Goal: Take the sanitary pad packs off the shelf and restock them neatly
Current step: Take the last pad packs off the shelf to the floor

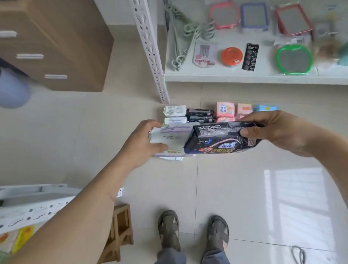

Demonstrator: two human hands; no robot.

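Left hand (140,142) is gripping white-lilac pack (168,137); right hand (273,131) is pinching crinkled black pack (217,141), arms outstretched.

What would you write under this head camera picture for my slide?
Left hand holds white pad packs, right hand a dark pad pack, above packs on the floor.

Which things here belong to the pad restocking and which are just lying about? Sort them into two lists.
Part of the job:
- white and purple pack, gripped by the left hand
- dark pack, gripped by the right hand
- packs in a row on the floor
- white shelf

Just lying about:
- framed mirrors
- orange tin
- green hangers
- grey bin
- wooden stool
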